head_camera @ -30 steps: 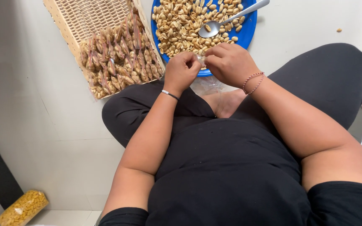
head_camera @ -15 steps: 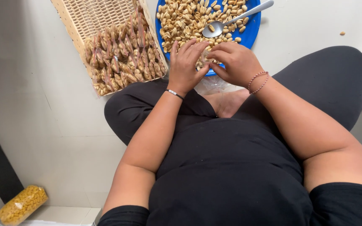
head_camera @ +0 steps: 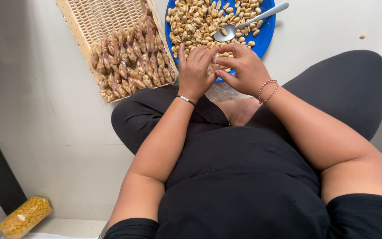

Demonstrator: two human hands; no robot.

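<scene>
Both my hands meet at the near rim of the blue plate (head_camera: pixel 265 39): left hand (head_camera: pixel 195 71) and right hand (head_camera: pixel 244 68) pinch a small clear packet (head_camera: pixel 216 62) of peanuts. It looks light, soft and crinkly, so I take it by the top edge.

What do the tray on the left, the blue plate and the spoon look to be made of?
Tray: woven wicker or rattan, matte tan, visible weave. Blue plate: probably plastic, smooth, uniform bright colour with slight sheen. Spoon: metal, likely steel, silvery and reflective.
</scene>
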